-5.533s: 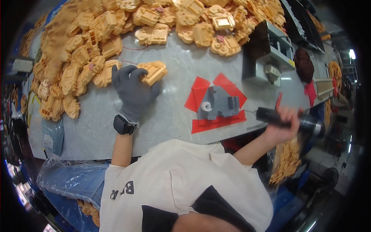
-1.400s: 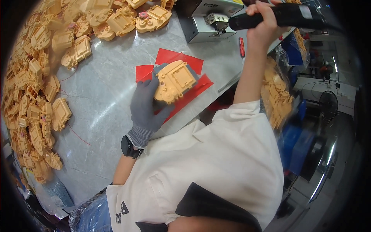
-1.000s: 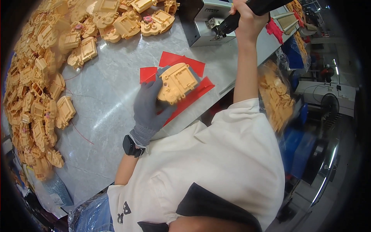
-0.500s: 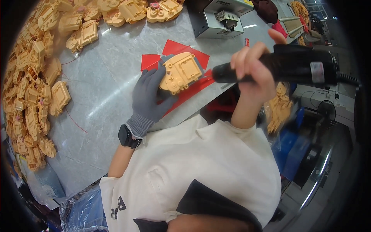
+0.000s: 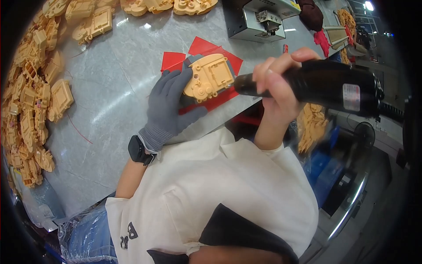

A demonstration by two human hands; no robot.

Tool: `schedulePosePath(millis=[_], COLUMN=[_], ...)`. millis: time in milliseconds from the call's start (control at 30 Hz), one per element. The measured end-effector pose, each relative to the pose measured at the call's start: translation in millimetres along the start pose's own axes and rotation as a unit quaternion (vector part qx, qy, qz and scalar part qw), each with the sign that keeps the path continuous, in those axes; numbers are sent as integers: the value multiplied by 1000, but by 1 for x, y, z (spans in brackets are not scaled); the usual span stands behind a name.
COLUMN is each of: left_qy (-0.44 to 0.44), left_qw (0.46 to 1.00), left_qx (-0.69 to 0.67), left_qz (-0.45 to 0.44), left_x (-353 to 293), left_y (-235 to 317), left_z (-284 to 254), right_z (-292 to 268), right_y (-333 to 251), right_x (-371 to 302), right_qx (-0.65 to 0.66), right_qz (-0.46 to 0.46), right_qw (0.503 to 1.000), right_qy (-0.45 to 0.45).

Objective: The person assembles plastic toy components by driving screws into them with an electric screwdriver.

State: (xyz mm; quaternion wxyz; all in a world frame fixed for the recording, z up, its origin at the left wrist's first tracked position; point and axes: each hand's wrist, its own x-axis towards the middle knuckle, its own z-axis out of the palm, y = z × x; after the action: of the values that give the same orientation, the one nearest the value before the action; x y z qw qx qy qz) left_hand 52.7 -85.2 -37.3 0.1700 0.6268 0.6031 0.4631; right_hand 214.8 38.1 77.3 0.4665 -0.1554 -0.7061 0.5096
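A yellow plastic housing [image 5: 210,77], with a square recess and round bosses, lies on a dark grey block [image 5: 193,58] over red sheets [image 5: 203,46]. My left hand [image 5: 166,103], in a grey knitted glove, grips the housing's left side, its fingers along the far left edge and its thumb at the near side. My right hand [image 5: 281,86], bare, is wrapped around a black electric screwdriver [image 5: 327,83], held nearly level. The tool's nose is right beside the housing's right edge; whether its bit touches cannot be seen.
Many similar yellow housings [image 5: 33,105] are heaped along the table's left side, and more [image 5: 193,5] lie at the far edge. A grey metal machine [image 5: 255,22] stands at the far right. Bagged yellow parts [image 5: 313,125] are beyond the table's near edge, on the right.
The screwdriver's nose has come closer to the housing's right edge. My left hand keeps its hold on the housing. The whole view has shifted slightly.
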Motion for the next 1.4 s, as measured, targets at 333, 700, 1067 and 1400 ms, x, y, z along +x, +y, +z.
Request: schedulePosePath(millis=[333,700,1067,1400], left_qy=[-33,-31,-26,-11], left_qw=[999,999,999,1000], left_qx=[2,-2,-11,-9], left_qz=[-11,-3,-23,-2], left_x=[4,4,5,4], left_y=[-3,-2,-2,-2], left_z=[-5,-4,-5,-8], right_z=[2,12,13,8], right_y=[5,-1,3,8], right_x=[3,5,-4,-5], right_qx=[78,60,58,68], right_qz=[33,24,34,26], right_qw=[996,996,997,997], right_qy=[-3,53,36,-5])
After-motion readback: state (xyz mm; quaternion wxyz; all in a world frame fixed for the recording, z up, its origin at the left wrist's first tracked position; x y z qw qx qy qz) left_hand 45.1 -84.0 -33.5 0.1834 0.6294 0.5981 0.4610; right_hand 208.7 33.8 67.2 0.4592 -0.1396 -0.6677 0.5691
